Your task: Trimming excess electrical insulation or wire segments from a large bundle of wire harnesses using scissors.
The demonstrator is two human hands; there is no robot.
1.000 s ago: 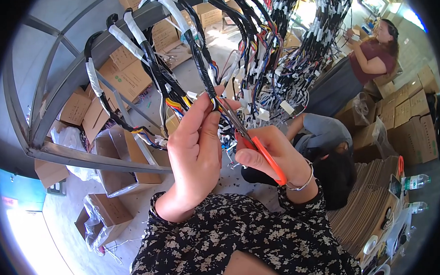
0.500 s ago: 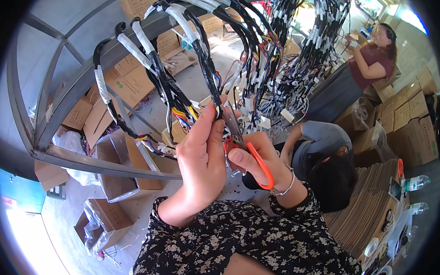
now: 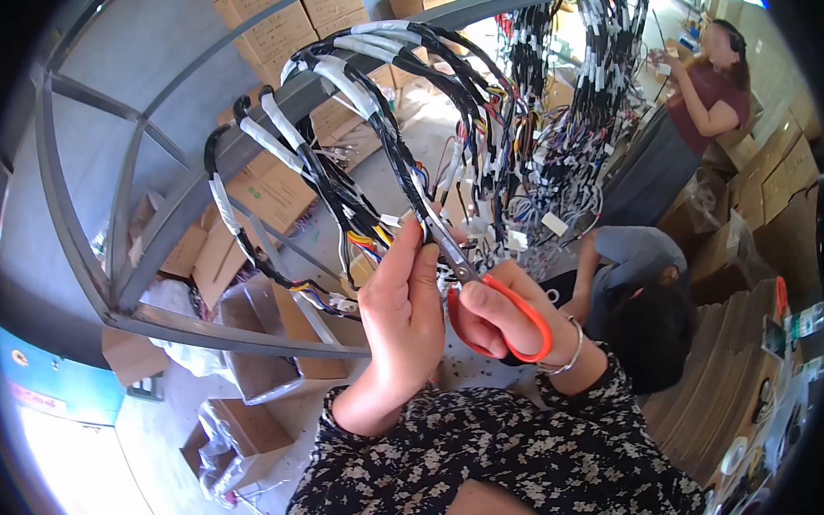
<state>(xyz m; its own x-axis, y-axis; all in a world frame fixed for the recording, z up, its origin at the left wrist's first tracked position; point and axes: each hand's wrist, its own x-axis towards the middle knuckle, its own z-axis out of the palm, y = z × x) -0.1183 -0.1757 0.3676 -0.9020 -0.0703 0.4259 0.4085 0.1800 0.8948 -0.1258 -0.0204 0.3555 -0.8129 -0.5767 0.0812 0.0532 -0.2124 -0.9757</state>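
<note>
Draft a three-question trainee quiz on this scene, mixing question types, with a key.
1. True or false: the bare left hand pinches a black-wrapped cable bundle.
2. Multiple choice: what holds the metal-bladed, orange-handled scissors?
A) the left hand
B) the bare right hand
C) neither hand
3. Short answer: what do the cable bundles hang over?

Key:
1. True.
2. B.
3. A grey metal frame.

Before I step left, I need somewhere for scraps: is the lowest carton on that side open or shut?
Open: the carton shows its inside, and clear plastic drapes over its rim.
</note>
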